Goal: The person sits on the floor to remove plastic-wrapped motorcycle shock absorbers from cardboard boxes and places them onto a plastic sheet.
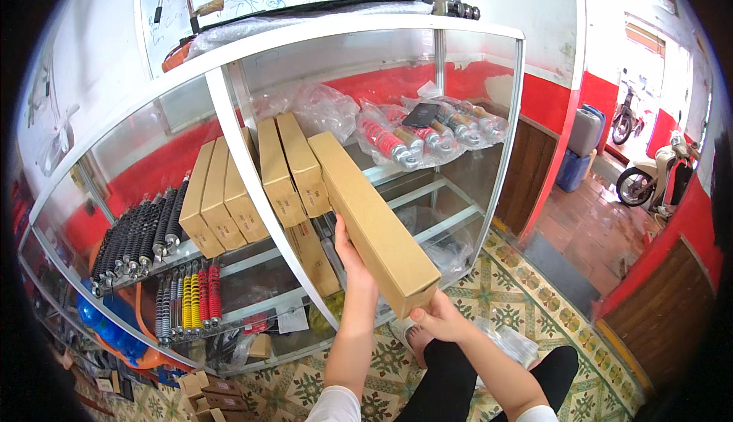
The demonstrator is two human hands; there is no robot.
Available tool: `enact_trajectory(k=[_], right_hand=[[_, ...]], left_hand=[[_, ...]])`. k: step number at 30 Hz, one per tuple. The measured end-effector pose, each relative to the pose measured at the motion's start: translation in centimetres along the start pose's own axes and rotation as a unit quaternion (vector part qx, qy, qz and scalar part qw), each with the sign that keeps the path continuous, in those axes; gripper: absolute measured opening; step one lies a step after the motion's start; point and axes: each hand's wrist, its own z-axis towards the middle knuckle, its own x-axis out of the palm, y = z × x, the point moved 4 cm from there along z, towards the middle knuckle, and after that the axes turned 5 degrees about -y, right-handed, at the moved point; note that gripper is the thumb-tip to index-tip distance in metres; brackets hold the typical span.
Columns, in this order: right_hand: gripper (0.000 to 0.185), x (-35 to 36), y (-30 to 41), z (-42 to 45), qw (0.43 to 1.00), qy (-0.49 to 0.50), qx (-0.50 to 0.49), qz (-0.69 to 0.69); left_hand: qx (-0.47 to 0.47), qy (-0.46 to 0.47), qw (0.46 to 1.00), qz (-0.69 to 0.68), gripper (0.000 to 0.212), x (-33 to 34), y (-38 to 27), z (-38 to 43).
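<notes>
A long brown cardboard box (375,221) is held between my two hands, its far end at the upper shelf. My left hand (352,256) grips its left side, while my right hand (438,316) holds the near end. Just left of it, cardboard boxes (300,164) lie side by side on the shelf, with more boxes (217,198) beyond the white frame post. To the right, red shock absorbers (383,135) lie in clear plastic bags, a black phone-like object (421,115) on top.
The glass-and-aluminium cabinet (266,250) also holds black shock absorbers (140,238) and coloured ones (194,296) lower down. Small open cardboard boxes (212,396) stand on the patterned tile floor (395,359). A plastic-wrapped bundle (507,342) lies by my legs; a doorway is at right.
</notes>
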Motion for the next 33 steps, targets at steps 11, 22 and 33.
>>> enact_trajectory(k=[11,22,33], right_hand=[[0.071,-1.3,3.2,12.5,0.961,0.051,-0.132,-0.236],[0.082,-0.6,-1.7,22.9,0.980,0.119,-0.040,-0.156],[0.079,1.3,-3.4,26.1,0.985,0.086,-0.003,-0.148]], left_hand=[[-0.015,-0.023,0.999,-0.018,0.065,-0.9,-0.5,1.9],[-0.114,-0.166,0.978,-0.056,0.052,-12.8,3.7,-0.8],[-0.193,-0.196,0.960,-0.044,0.055,-16.2,9.6,-4.9]])
